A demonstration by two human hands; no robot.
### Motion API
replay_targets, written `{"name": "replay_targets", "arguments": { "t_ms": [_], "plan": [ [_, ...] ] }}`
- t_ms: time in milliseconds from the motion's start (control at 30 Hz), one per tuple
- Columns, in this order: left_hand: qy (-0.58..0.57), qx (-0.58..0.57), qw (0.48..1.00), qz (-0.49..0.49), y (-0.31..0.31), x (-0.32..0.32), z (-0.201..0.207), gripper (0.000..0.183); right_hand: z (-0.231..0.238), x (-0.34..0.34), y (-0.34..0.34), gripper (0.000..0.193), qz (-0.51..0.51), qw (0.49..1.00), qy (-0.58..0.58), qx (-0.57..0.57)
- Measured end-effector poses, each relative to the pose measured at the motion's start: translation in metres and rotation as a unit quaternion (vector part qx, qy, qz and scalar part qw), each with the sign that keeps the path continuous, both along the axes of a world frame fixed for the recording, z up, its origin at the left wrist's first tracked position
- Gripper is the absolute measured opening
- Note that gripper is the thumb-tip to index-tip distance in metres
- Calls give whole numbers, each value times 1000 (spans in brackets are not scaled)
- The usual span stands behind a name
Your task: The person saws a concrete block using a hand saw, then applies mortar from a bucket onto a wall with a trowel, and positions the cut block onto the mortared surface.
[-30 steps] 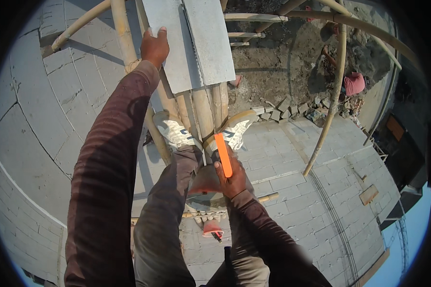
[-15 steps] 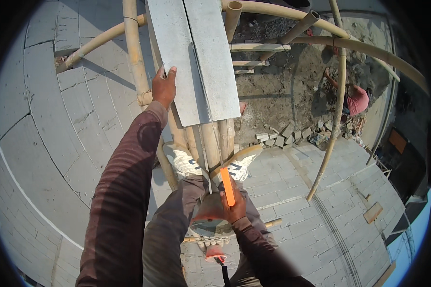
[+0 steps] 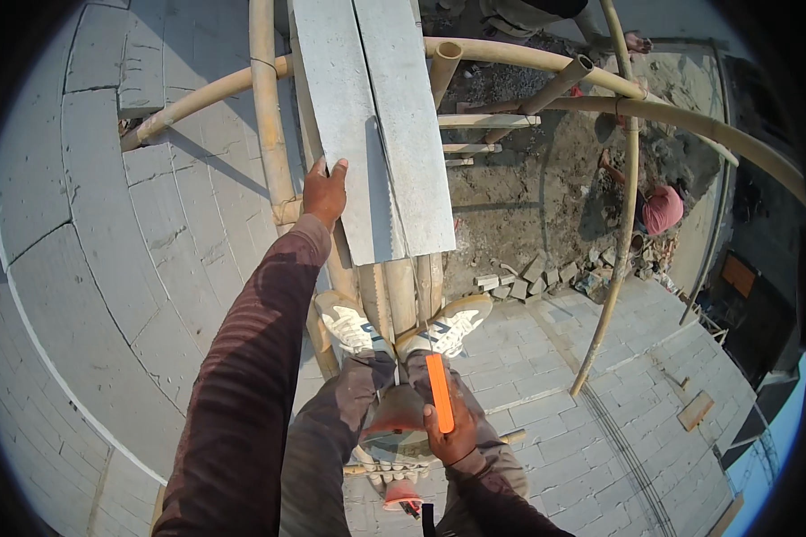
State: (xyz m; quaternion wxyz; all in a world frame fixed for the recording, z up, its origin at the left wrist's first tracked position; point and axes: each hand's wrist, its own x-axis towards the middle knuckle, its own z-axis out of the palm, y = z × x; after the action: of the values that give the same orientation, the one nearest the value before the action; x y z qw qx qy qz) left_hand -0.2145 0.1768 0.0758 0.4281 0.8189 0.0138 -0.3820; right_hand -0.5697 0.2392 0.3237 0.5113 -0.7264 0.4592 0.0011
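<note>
My right hand [image 3: 455,433] is closed around the orange handle of a handsaw [image 3: 440,394], low in front of my right leg. From the handle, its thin blade runs up to the lengthwise gap in a long pale grey lightweight concrete block [image 3: 349,134]. A grey toothed strip shows along that gap, either blade or shadow. My left hand [image 3: 325,192] presses on the block's left edge, thumb and fingertip on its top face, the other fingers hidden over the side. The block rests on bamboo poles [image 3: 401,295] close to my shoes.
Bamboo scaffold poles [image 3: 631,179] cross at left and right. A grey block wall [image 3: 107,233] stands at left, another [image 3: 555,358] at right. Far below, a person in a pink shirt [image 3: 663,210] bends near broken block pieces [image 3: 537,279]. Another person's hand [image 3: 637,42] shows at top.
My right hand has drawn the saw back toward me, slightly right. My left hand stays on the block's edge. The whole view has shifted a little; another person has appeared at the top.
</note>
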Motion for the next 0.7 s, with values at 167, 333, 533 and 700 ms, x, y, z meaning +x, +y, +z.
{"name": "replay_targets", "arguments": {
  "t_ms": [167,333,533,700],
  "plan": [
    [44,-50,998,3,-12,-10,10,62,-71,19,4,52,4,994,93,60],
    [26,-69,997,-32,-2,-3,8,52,-55,61,-22,58,-48,998,-20,-36],
    [-72,83,992,-57,14,15,3,56,66,78,-58,54,-15,999,-25,32],
    [-19,98,987,-122,9,56,37,61,81,70,-51,61,-11,999,-18,35]
  ]
}}
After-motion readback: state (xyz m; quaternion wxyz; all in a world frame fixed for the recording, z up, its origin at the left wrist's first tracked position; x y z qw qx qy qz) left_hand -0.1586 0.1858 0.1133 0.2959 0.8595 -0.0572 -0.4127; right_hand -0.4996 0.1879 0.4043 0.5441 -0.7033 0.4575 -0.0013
